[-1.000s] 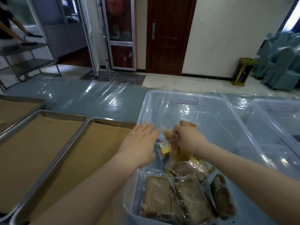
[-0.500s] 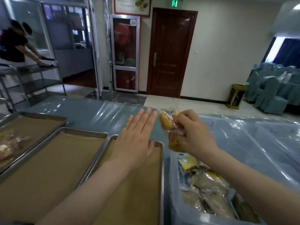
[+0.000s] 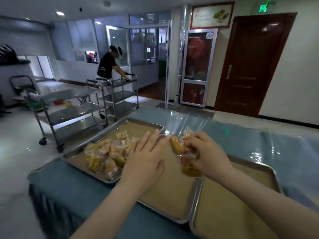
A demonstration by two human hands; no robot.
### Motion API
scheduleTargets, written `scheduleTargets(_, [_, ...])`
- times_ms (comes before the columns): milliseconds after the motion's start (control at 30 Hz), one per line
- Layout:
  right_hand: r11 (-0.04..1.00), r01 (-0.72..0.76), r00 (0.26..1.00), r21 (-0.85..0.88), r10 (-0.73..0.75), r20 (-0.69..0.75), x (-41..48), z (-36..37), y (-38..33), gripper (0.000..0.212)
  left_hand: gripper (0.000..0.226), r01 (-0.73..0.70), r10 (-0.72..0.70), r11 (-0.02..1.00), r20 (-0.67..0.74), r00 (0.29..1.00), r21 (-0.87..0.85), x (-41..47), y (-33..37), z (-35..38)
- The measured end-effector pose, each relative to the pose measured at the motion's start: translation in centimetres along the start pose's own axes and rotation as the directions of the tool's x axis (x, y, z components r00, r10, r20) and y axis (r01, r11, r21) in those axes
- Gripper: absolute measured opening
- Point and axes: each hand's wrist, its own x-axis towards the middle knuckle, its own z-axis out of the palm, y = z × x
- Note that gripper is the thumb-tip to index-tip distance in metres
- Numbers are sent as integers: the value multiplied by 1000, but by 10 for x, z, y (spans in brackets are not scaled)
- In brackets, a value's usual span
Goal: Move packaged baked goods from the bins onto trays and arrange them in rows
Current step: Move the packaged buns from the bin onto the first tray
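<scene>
My right hand (image 3: 208,154) grips a few clear-wrapped golden pastries (image 3: 177,146), held in the air above the middle tray (image 3: 172,202). My left hand (image 3: 146,159) is open with fingers spread flat, just left of the packets and nearly touching the wrapper. The far left tray (image 3: 81,149) holds a loose pile of yellow packaged pastries (image 3: 108,152). A third tray (image 3: 229,213) with brown paper lies at the right. The bins are out of view.
The trays sit on a table with a blue cloth under clear plastic (image 3: 241,135). Steel trolleys (image 3: 69,107) stand on the floor at the left, and a person in black (image 3: 107,66) pushes one of them. A brown door (image 3: 253,66) is at the back.
My right hand lifted the pastry packets out of the bin and carried them left over the trays. My view swung left, so the bin left the frame. My left hand travelled alongside, open.
</scene>
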Motion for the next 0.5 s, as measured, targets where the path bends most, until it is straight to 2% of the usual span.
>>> scheduleTargets(133, [995, 5, 998, 104, -11, 57, 35, 60, -36, 27, 68, 101, -103, 993, 32, 994, 61, -23, -77, -11])
scheduleTargets(267, [982, -38, 989, 188, 11, 146, 71, 130, -50, 25, 66, 233, -235, 971, 55, 970, 54, -32, -138, 0])
scheduleTargets(433, [946, -129, 977, 298, 69, 204, 134, 225, -50, 20, 65, 296, -310, 947, 118, 943, 120, -29, -222, 19])
scheduleTargets(500, [922, -159, 976, 354, 92, 197, 162, 268, -48, 24, 62, 327, -344, 935, 132, 930, 135, -21, -261, 32])
